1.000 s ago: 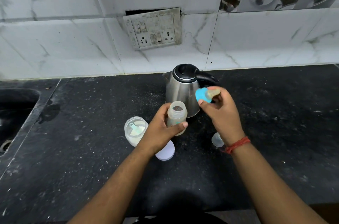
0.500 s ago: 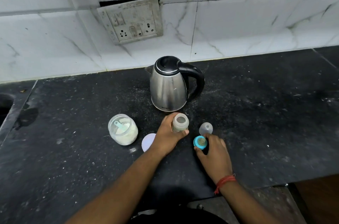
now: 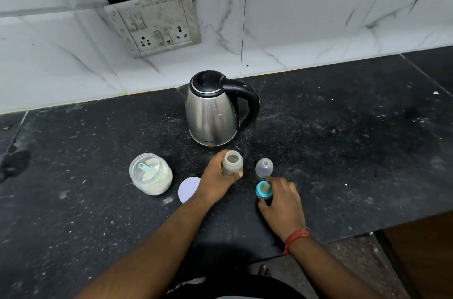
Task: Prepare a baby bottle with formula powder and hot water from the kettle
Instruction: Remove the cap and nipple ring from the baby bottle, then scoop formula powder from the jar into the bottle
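The bottle (image 3: 232, 163) stands upright and uncapped on the counter (image 3: 343, 151), just in front of the kettle (image 3: 212, 112). The left hand (image 3: 217, 179) grips its body, fingers and thumb curled round it. The bottle appears to be light, stiff plastic and likely to tip easily; hold it low on the body, well below the open mouth, while filling. The right hand (image 3: 283, 200) rests on the counter with fingertips closed on the blue ring with its teat (image 3: 263, 189), set down just right of the bottle. The clear cap (image 3: 264, 167) stands just behind that ring. The open jar of formula powder (image 3: 151, 175), with a scoop (image 3: 145, 168) inside, stands to the left; its lid (image 3: 188, 189) lies between jar and left wrist. The kettle is probably heavy and hot: lift it by the black handle (image 3: 250, 102) only.
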Available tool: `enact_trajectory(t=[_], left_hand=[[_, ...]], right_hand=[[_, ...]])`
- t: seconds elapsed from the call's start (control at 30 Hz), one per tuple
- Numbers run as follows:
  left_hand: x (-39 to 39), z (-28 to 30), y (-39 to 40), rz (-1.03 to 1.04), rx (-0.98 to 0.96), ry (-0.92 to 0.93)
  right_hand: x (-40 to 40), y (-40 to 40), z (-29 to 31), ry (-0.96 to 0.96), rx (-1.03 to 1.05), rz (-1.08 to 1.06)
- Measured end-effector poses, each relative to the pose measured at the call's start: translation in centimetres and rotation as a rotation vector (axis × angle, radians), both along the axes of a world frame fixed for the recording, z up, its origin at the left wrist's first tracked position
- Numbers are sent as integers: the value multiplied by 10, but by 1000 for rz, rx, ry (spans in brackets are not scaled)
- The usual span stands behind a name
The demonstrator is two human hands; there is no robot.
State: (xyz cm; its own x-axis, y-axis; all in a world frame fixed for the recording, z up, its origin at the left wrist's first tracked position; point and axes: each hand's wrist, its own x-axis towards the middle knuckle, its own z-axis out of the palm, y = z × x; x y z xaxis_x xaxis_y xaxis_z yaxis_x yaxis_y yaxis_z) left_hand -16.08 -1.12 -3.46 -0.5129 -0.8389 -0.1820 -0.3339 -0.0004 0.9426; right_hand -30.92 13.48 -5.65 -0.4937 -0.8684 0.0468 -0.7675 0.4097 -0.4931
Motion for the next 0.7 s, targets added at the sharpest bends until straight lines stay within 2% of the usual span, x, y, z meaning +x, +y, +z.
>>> enact_trajectory(t=[0.2,0.4,0.57,0.7], left_hand=[[1,-1,-2,-33,1,-27],[7,-3,1,-46,-22,-86],[21,4,5,-72,-145,-118],[37,18,7,-34,-321,-129]], right_hand=[[-4,5,1,-12,23,1],[-4,10,15,-137,-56,-33],[-4,4,40,-91,-280,-87],[14,-18,75,-91,-440,-30]])
